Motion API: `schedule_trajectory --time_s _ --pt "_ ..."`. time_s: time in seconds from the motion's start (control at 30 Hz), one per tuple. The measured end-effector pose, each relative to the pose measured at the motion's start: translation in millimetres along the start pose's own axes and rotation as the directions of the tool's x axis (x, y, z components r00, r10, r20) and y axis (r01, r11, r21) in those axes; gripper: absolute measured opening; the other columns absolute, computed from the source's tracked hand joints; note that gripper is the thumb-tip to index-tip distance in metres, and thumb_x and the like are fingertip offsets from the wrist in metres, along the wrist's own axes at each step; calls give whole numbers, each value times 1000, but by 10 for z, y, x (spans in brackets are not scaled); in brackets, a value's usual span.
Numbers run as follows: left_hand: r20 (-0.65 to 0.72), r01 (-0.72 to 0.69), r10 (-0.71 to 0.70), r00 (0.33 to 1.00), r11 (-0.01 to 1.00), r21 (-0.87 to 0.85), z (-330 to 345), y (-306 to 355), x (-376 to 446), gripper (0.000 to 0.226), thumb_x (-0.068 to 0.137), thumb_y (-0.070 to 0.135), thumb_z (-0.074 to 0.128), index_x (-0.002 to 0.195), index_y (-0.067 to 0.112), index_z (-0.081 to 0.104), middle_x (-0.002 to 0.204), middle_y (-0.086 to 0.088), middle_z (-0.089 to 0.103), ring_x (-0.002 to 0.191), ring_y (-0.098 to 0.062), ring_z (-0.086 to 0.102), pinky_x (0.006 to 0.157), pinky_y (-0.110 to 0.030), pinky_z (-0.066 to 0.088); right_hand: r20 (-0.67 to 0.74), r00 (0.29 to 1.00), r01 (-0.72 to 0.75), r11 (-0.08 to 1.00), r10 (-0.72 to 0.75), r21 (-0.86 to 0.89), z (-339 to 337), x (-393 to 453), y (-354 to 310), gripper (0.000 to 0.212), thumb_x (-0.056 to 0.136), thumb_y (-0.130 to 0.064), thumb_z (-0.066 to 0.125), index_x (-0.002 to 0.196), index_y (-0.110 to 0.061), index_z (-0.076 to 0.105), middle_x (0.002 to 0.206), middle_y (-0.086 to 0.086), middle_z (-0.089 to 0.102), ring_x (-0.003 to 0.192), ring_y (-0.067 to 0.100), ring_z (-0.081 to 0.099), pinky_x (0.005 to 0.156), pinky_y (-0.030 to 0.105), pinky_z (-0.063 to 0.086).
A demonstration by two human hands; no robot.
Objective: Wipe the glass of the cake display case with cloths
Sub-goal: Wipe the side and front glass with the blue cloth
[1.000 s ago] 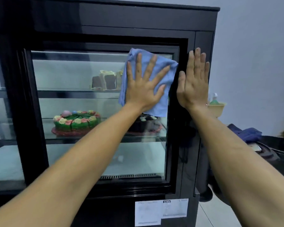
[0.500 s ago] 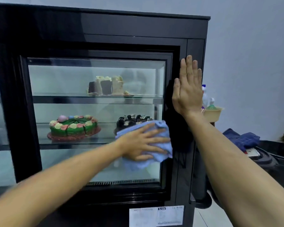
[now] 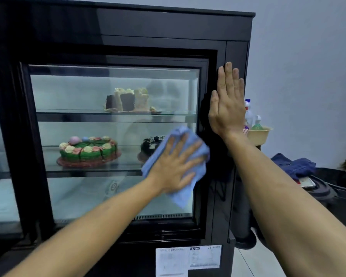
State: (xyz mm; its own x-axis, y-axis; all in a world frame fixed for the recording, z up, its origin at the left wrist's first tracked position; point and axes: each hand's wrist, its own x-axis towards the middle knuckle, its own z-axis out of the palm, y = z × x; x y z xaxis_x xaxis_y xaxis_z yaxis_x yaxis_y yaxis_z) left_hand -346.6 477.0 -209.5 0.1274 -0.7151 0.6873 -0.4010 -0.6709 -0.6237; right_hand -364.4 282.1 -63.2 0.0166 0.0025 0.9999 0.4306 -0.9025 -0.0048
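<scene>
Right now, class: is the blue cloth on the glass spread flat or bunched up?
Bunched. The blue cloth shows folds and a hanging corner under the left hand, whose straight fingers press it to the glass.

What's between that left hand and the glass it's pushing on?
In the head view, a light blue cloth lies between the left hand and the glass of the display case; the fingers are spread flat on it.

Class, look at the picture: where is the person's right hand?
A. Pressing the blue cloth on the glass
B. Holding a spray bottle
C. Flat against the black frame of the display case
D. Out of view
C: the right hand lies flat, fingers straight, on the black frame; the left hand presses the blue cloth.
</scene>
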Motion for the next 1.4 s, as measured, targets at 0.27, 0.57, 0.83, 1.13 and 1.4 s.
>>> schedule_trajectory --time_s 0.27,0.57,0.83,1.13,1.4 --pt "277 -635 630 725 768 -84 86 -134 -261 57 105 51 44 159 35 37 173 -1 18 160 -31 7 128 -58 -5 0 1000 6 1000 -6 -24 13 -1 -3 59 105 -19 33 162 -5 25 170 15 20 158 31 14 130 43 5" --pt "-101 164 -150 984 975 149 -728 -1094 1209 58 106 58 31 162 42 27 172 -4 20 156 -49 10 122 -69 6 -18 1000 22 999 -22 -34 26 17 30 55 107 -17 34 160 -2 29 168 19 24 157 35 18 129 44 7" --pt "83 -112 120 989 989 -93 186 476 -694 60 103 50 50 160 38 36 170 -5 26 157 -46 12 125 -67 1 40 999 -14 998 16 -58 -47 -1 -58 59 105 -20 30 162 -3 23 170 16 18 158 32 13 130 44 5" --pt "225 -351 351 909 935 -39 371 620 -1297 65 107 52 37 165 39 11 175 1 2 160 -36 2 127 -61 -2 52 997 65 980 -56 -186 -80 28 -130 63 105 -27 36 161 0 23 168 22 20 157 39 16 129 49 7" --pt "214 338 -320 923 940 -50 349 844 -1625 70 97 67 51 160 47 28 173 1 14 159 -40 -9 123 -66 -9 340 917 260 959 -210 -109 387 -805 -776 62 111 -39 34 164 -12 17 172 12 14 159 33 9 130 44 4"
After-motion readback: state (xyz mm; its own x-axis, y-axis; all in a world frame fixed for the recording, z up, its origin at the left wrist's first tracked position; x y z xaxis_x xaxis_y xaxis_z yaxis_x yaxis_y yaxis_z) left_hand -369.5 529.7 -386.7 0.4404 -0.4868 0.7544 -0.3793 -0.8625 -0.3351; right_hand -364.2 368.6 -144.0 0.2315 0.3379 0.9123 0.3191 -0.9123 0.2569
